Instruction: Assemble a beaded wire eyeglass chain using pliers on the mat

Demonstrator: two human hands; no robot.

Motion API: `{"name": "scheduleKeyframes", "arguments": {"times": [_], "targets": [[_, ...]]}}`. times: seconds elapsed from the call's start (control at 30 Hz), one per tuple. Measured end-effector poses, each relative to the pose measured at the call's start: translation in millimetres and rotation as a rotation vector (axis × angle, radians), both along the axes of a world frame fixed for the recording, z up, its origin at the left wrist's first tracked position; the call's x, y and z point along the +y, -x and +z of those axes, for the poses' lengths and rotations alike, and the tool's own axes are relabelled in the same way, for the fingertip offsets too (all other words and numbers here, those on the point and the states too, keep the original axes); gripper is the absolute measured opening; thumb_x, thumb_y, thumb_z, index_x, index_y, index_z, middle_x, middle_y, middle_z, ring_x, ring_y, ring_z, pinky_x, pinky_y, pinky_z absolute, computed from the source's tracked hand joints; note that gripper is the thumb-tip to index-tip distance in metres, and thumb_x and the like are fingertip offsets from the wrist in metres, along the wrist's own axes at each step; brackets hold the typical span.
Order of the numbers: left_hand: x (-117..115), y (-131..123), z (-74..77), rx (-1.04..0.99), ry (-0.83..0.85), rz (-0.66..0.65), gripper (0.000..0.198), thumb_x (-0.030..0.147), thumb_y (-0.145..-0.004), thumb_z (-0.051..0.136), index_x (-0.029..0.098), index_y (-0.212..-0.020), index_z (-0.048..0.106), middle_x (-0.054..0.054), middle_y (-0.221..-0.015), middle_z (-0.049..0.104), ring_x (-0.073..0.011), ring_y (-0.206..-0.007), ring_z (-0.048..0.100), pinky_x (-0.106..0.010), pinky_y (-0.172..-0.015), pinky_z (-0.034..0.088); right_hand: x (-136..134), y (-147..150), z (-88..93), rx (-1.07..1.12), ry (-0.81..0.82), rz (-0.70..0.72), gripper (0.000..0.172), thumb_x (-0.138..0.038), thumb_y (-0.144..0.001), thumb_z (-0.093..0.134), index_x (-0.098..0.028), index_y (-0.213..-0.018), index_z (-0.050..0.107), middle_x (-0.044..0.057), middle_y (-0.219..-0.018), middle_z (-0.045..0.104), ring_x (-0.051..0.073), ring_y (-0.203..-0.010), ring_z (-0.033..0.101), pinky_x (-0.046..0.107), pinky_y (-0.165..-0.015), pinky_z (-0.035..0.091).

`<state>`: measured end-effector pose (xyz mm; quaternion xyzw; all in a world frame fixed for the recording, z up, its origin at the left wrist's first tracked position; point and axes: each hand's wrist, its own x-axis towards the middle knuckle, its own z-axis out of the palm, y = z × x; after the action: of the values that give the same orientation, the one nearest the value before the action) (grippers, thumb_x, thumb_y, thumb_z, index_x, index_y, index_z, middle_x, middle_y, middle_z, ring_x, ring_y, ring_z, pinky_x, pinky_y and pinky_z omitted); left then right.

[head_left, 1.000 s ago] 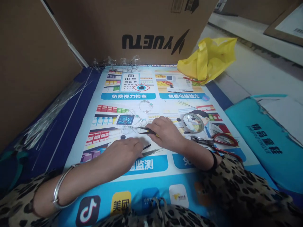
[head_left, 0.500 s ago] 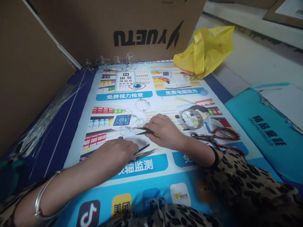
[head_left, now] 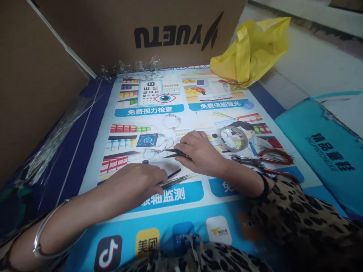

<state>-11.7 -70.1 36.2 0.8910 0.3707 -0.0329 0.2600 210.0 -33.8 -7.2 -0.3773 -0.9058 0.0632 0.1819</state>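
My right hand [head_left: 198,153] is closed around dark needle-nose pliers [head_left: 174,153] with a bit of yellow on the handle; the slim jaws point left, slightly apart. Just beyond their tips lies a thin beaded wire strand [head_left: 159,149] in loose loops. My left hand [head_left: 149,179] is bent low over the printed sheet, fingers curled together at one end of a bundle of thin wires [head_left: 178,180]; what they pinch is hidden. A finished-looking ring of beads, a bracelet [head_left: 171,121], rests beyond both hands.
Right of my right hand are a roll of clear tape [head_left: 234,138] and red-handled scissors [head_left: 263,160]. A yellow bag [head_left: 249,53] and a teal box [head_left: 323,147] stand farther right. Cardboard walls [head_left: 176,22] rise behind and left. Clear packets [head_left: 53,143] lie at left.
The plier tips have come closer together near the strand. Both hands stay in nearly the same place; the view has shifted slightly.
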Motion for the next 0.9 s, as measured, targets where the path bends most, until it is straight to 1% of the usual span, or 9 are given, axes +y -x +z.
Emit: {"name": "scheduleKeyframes", "arguments": {"times": [0.07,0.17,0.27,0.33,0.4,0.47,0.6,0.77,0.9], "targets": [[1,1,0.7,-0.044,0.027,0.031,0.009,0.028,-0.081,0.051,0.024,-0.079,0.059,0.002,-0.073,0.063,-0.0148,-0.065,0.056,-0.024,-0.054,0.031,-2,1,2.7,0.088,-0.003,0.021,0.027,-0.035,-0.087,0.046,-0.017,-0.095,0.064,0.008,-0.091,0.061,0.020,-0.090,0.046,0.037,-0.079,0.031],[4,0,2.9,-0.098,0.033,0.079,0.011,0.025,-0.082,0.047,0.024,-0.078,0.058,0.002,-0.072,0.062,-0.0141,-0.063,0.055,-0.023,-0.054,0.030,-8,3,7.5,0.183,0.085,0.129,0.029,-0.034,-0.090,0.041,-0.017,-0.091,0.064,0.005,-0.084,0.062,0.015,-0.083,0.051,0.030,-0.075,0.037],[7,0,3.7,-0.122,-0.003,0.101,0.014,0.024,-0.083,0.045,0.023,-0.077,0.058,0.002,-0.072,0.062,-0.0141,-0.064,0.055,-0.024,-0.056,0.032,-15,6,10.7,0.089,0.137,0.222,0.033,-0.037,-0.091,0.038,-0.018,-0.084,0.065,0.004,-0.079,0.062,0.014,-0.079,0.053,0.027,-0.071,0.039],[9,0,2.1,-0.121,-0.046,0.103,0.014,0.024,-0.083,0.046,0.023,-0.077,0.058,0.001,-0.073,0.063,-0.0144,-0.066,0.056,-0.024,-0.058,0.034,-19,7,12.3,-0.023,0.104,0.259,0.034,-0.031,-0.092,0.036,-0.018,-0.080,0.064,0.005,-0.078,0.062,0.014,-0.079,0.052,0.028,-0.071,0.039],[9,1,-0.3,-0.099,-0.108,0.095,0.013,0.024,-0.084,0.046,0.023,-0.080,0.058,0.001,-0.077,0.064,-0.0154,-0.069,0.057,-0.025,-0.060,0.036,-22,7,15.1,-0.104,0.061,0.278,0.029,-0.022,-0.091,0.036,-0.018,-0.080,0.063,0.004,-0.077,0.061,0.015,-0.078,0.051,0.029,-0.071,0.038],[8,1,-2.3,-0.060,-0.188,0.050,0.015,0.021,-0.085,0.045,0.021,-0.080,0.059,-0.001,-0.078,0.064,-0.0162,-0.070,0.056,-0.027,-0.061,0.036,-24,8,20.3,-0.140,0.024,0.267,0.024,-0.016,-0.089,0.039,-0.018,-0.082,0.062,0.004,-0.075,0.060,0.015,-0.075,0.048,0.029,-0.069,0.037],[4,-3,-3.6,0.017,-0.338,-0.059,0.017,0.013,-0.082,0.046,0.018,-0.073,0.059,-0.003,-0.074,0.060,-0.0167,-0.069,0.052,-0.031,-0.066,0.037,-28,16,34.5,-0.208,-0.083,0.220,0.024,-0.014,-0.088,0.041,-0.016,-0.076,0.061,0.004,-0.070,0.057,0.017,-0.071,0.045,0.031,-0.063,0.033],[3,-8,-5.1,0.002,-0.448,-0.033,0.018,0.009,-0.083,0.043,0.016,-0.073,0.056,-0.004,-0.073,0.057,-0.0172,-0.071,0.050,-0.032,-0.066,0.039,-31,27,43.3,-0.268,-0.156,0.171,0.020,-0.011,-0.084,0.045,-0.017,-0.073,0.061,0.006,-0.071,0.057,0.019,-0.072,0.044,0.033,-0.062,0.033],[3,-7,-6.1,0.009,-0.511,-0.015,0.016,0.011,-0.084,0.045,0.016,-0.073,0.056,-0.005,-0.073,0.057,-0.0180,-0.071,0.050,-0.032,-0.065,0.040,-31,34,44.0,-0.291,-0.121,0.085,0.017,-0.009,-0.081,0.047,-0.016,-0.074,0.061,0.009,-0.074,0.058,0.021,-0.074,0.045,0.033,-0.058,0.033]]}}
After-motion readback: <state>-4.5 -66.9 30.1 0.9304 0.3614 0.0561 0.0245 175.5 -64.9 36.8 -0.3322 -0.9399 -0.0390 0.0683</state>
